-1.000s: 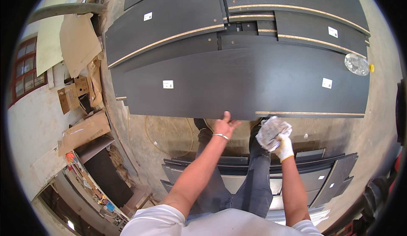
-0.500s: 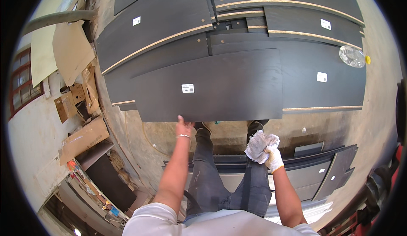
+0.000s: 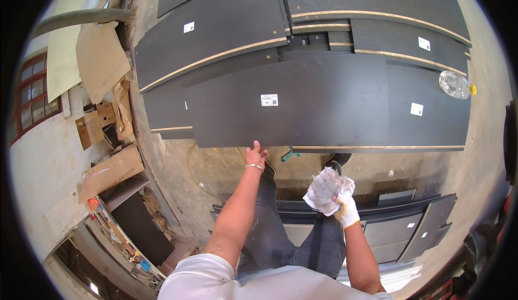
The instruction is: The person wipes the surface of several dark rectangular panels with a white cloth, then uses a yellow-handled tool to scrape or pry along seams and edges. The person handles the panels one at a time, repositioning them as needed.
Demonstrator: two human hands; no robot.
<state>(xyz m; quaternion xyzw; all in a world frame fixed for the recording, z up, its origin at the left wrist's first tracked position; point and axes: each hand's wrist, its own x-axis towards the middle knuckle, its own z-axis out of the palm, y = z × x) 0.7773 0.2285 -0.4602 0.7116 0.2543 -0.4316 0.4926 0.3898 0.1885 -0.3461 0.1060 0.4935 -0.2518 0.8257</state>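
Panel (image 3: 302,106), dark, top of the stack: left hand (image 3: 255,155) fingers pinching its near edge; gloved right hand (image 3: 345,211) clutching crumpled plastic bag (image 3: 327,189), not yet applied.

The concrete floor (image 3: 226,176) carried stacked dark panels (image 3: 324,106) ahead of the hands and more panels (image 3: 410,230) beneath them.
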